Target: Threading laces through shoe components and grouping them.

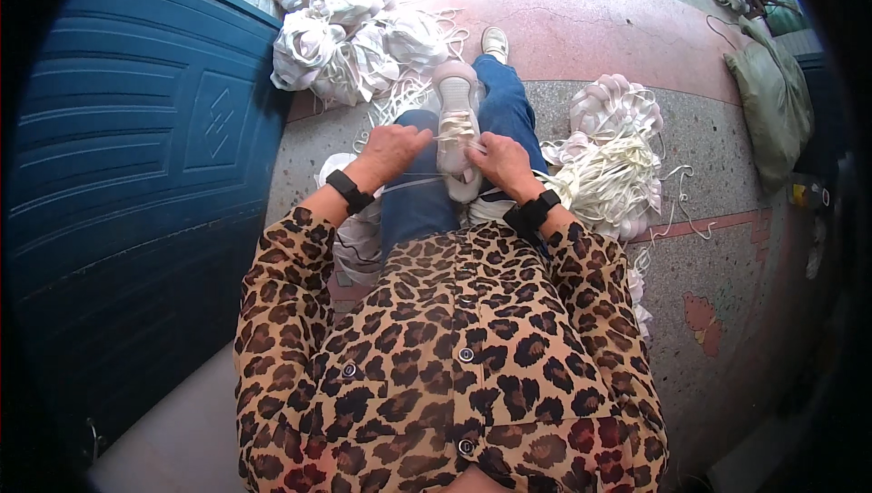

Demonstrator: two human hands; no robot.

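On the person's lap, across the blue jeans (413, 207), lies a pale pink and white shoe (457, 125). Its toe points away from the body and its top faces up. It looks placed like that so both hands can get at the middle of it easily, with the knees keeping it steady.

The left hand (392, 150) sits just beside the left side of the shoe. Its fingers are curled in and seem to pinch a thin white lace (411, 182) that runs back toward the wrist. The right hand (498, 159) touches the right side of the shoe. Its fingers are bent too and seem to press on the shoe or its lace, but which one is hard to tell, because the fingertips are small and partly hidden. Each wrist wears a black band.

The shoe looks soft and clean, with a thick light sole and white laces crossing on top.

Behind the knees, on the floor (581, 30), is a heap of white shoe pieces (350, 30) with loose strings. On the right side is another heap of white laces and shoe pieces (613, 157), close to the person's leg, maybe so they are easy to grab. A big blue door (136, 148) stands on the left. A green sack (772, 98) rests far off on the right. The person wears a spotted brown shirt (454, 357).
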